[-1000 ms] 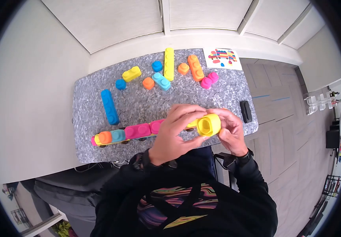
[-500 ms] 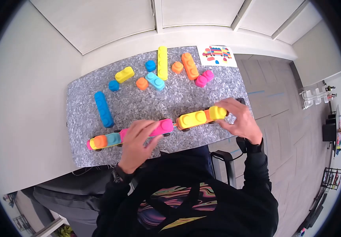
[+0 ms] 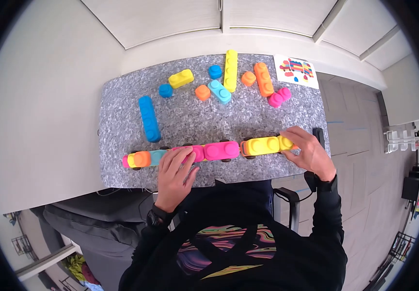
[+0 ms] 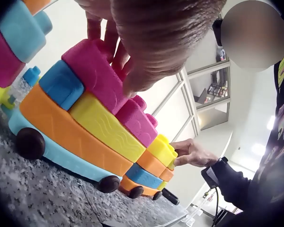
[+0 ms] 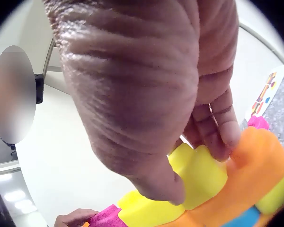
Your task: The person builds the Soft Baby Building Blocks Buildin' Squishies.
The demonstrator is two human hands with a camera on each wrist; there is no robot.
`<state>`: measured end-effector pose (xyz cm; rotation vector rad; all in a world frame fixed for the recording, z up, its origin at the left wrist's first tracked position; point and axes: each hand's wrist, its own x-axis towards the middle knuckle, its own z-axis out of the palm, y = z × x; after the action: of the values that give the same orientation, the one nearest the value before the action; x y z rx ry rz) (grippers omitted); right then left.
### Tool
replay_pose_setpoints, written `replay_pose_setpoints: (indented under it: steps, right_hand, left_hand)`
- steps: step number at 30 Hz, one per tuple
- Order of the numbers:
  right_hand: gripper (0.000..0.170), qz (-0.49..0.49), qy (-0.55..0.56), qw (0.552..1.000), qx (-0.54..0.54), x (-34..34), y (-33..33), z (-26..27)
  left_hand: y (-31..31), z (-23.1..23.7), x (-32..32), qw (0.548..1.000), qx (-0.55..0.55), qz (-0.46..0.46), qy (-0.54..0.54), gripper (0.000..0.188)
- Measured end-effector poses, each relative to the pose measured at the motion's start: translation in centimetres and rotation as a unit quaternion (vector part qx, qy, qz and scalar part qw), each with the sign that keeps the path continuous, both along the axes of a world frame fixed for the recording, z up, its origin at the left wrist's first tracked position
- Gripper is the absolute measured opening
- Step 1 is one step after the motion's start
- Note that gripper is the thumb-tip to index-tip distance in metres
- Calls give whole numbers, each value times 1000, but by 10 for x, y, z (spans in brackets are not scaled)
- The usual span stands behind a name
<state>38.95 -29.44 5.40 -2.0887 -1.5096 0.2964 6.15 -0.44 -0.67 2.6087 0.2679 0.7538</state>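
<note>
Head view: hands (image 3: 173, 180) on block train (image 3: 220, 151)

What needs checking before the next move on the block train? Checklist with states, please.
1. Left hand holding the pink block: ok, fingers over it.
2. Right hand holding the end yellow block: ok, thumb and fingers on it.
3. Middle car latched to right car: cannot tell, joint too small.
4. Loose long blue block apart from train: ok, gap visible.
5. Picture card uncovered: ok, at the tabletop's far right corner.
</note>
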Motion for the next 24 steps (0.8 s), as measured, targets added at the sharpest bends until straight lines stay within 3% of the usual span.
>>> replay_pose_setpoints:
  steps: [24]
  right_hand:
    - [53,9,-14,1000,-2,1,-1,-8]
  left_hand:
    - [-4,-8,5,999,-14,20,-42,47]
